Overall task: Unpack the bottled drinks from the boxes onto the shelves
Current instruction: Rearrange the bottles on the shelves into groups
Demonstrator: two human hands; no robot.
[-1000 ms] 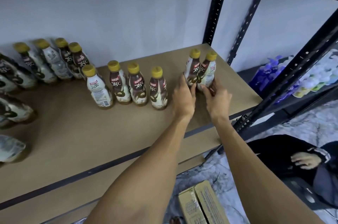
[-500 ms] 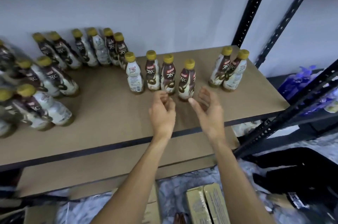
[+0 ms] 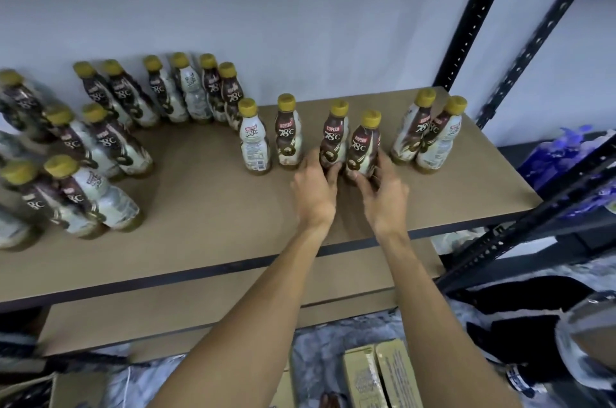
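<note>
Head-cam view, looking down at a brown shelf board point(image 3: 216, 207) in a black metal rack point(image 3: 466, 24).

Change: half a sec ago both hands hung empty, short of the bottles. Now each has closed on one. The left hand point(image 3: 315, 187) grips the base of a brown Kopiko bottle point(image 3: 333, 137). The right hand point(image 3: 383, 197) grips the base of a second bottle point(image 3: 361, 147) just beside it, which tilts slightly right. Both have yellow caps, sit on the board and are touching or nearly so.

Likely meaning: the far-right pair point(image 3: 413, 134) is already placed, and this pair is next to be moved into line w/ it. That is arranging on the shelf, not fresh unloading.

Also on the board:
- two more bottles point(image 3: 253, 140) upright just left of the held ones
- a back row point(image 3: 186, 90) along the wall
- a left cluster point(image 3: 93, 154), blurred

Containers:
- Two tan cartons point(image 3: 380, 377) lie side by side on the floor below; contents not visible.
- What looks like a cardboard box point(image 3: 76, 387) is at bottom left, its inside hidden.
- The next rack to the right holds purple-topped items point(image 3: 560, 147), too blurred to name.
</note>
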